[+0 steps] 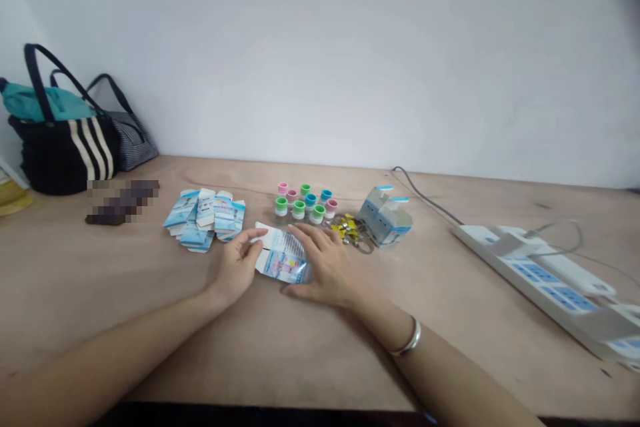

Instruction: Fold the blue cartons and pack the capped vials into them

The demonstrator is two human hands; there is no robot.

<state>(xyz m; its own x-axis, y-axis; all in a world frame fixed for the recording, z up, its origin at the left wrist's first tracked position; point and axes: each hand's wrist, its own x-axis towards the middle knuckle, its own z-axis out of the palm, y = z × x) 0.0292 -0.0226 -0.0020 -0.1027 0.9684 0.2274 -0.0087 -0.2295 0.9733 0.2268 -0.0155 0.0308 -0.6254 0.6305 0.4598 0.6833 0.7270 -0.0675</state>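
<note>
Our left hand (pixel 237 267) grips the left end of a flat printed carton (pixel 283 259) at lower centre of the frame; our right hand (pixel 325 263) curls over its right end, also gripping. Loose blue-and-white cartons (pixel 205 220) lie just left; colour-capped vials (pixel 303 203) stand just above; two folded cartons (pixel 385 217) sit to their right.

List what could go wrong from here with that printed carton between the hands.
The printed carton is thin card, so uneven pressure from the left hand and right hand might crease it. The right hand also sits close to the capped vials, which stand tightly grouped; a slip might topple them.
</note>
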